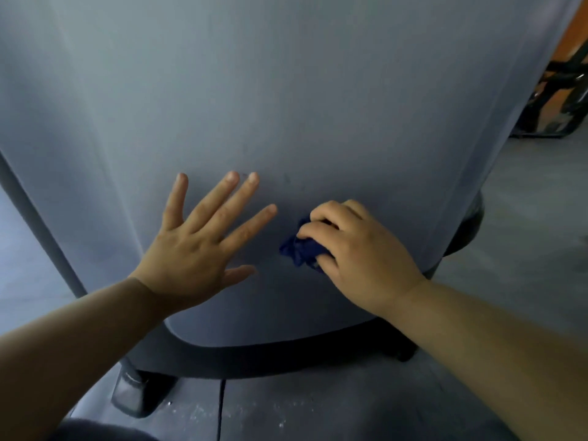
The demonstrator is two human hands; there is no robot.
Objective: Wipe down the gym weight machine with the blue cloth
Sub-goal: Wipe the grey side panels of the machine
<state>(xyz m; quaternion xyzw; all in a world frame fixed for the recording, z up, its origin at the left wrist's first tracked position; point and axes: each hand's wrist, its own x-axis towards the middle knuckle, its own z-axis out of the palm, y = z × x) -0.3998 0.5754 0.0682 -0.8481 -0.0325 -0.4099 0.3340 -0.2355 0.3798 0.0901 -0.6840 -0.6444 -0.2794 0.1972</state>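
The right hand [359, 249] holds the blue cloth [300, 248] bunched in curled fingers [318, 230], pressed to the machine's grey panel [286, 90], low down; the left hand [197, 240] lies flat, fingers spread, probably as a brace; faint marks [286, 178] sit just above.

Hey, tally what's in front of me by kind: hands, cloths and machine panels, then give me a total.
Hands: 2, the left hand spread open on the panel, the right hand gripping the cloth
Cloths: 1, the blue cloth
Machine panels: 1, the grey machine panel
Total: 4
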